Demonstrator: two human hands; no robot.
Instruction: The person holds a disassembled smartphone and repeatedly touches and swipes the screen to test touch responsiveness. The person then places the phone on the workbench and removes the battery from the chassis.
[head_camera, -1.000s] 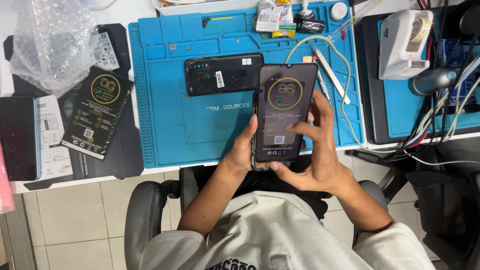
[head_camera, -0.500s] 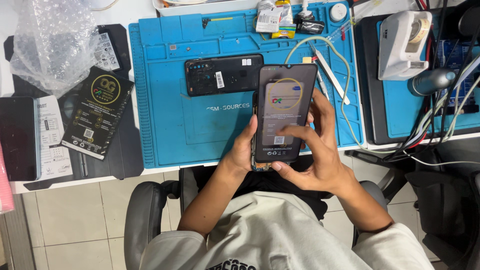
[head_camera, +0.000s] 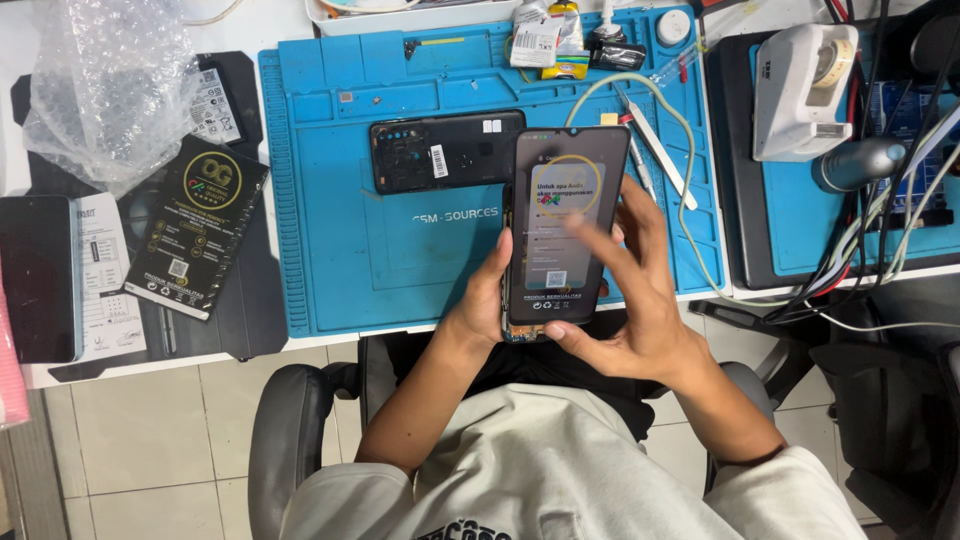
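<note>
A dark smartphone (head_camera: 556, 170) stands upright over the near edge of the blue work mat (head_camera: 330, 270), its lit screen under a film with a printed sticker. My left hand (head_camera: 484, 306) grips the phone's left edge and lower corner. My right hand (head_camera: 632, 300) holds its right side, fingers spread and blurred across the screen, thumb under the bottom edge. Just behind, a black phone back cover (head_camera: 440, 152) lies flat on the mat.
A black flat package (head_camera: 196, 228) and bubble wrap (head_camera: 105, 85) lie at the left, with a dark phone (head_camera: 36, 275) at the left edge. Tweezers (head_camera: 652, 148), small bottles (head_camera: 560, 40) and a white cable lie on the mat's far right. A white device (head_camera: 800, 90) and tangled cables sit at the right.
The phone screen has lit up under the sticker film. My right hand's fingers have moved across the screen from the right edge. The phone stays held in the same place.
</note>
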